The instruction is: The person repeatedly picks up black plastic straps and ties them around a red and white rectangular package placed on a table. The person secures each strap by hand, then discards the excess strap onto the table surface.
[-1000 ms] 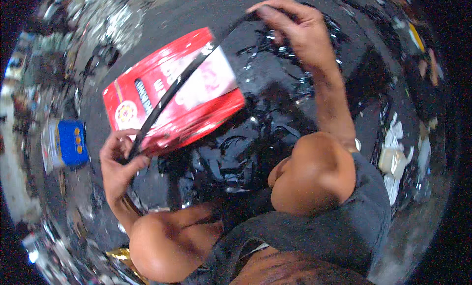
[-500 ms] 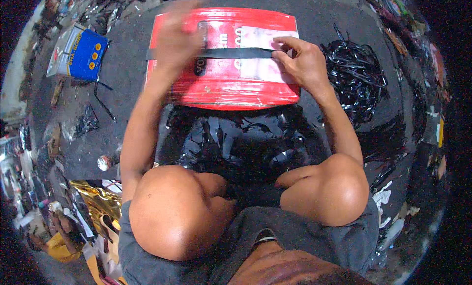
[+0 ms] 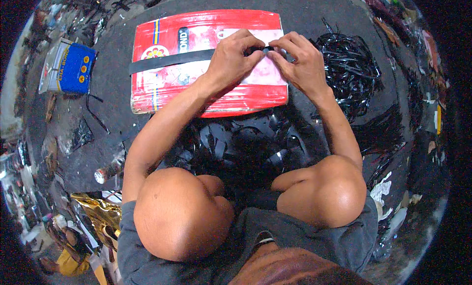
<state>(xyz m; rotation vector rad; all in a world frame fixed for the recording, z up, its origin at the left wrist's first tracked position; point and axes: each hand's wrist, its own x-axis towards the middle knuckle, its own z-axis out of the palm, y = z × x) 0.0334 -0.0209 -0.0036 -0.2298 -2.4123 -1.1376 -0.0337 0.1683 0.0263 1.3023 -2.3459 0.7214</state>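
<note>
A flat red package (image 3: 206,100), wrapped in shiny film, lies in front of my knees. A black strap (image 3: 172,61) runs across it from the left edge towards the right. My left hand (image 3: 231,59) is closed over the strap right of the package's middle, thumb and fingers pinched together. Close beside it, my right hand (image 3: 302,61) pinches the strap near the package's right edge. The fingertips of both hands nearly meet, and a short dark bit of strap shows between them. A pale pink sheet (image 3: 253,78) lies on the package under my hands.
To the right sits a tangled heap of black strips (image 3: 351,71). Glossy black plastic pieces (image 3: 241,140) fill the floor before my feet. A blue and white box (image 3: 73,66) stands at the left, above a cylindrical object (image 3: 105,173) and gold foil (image 3: 98,211). Scraps litter the edges.
My left hand has moved right and down to the strap beside my right hand. The package has shifted left and tilted slightly, and its left part is now uncovered.
</note>
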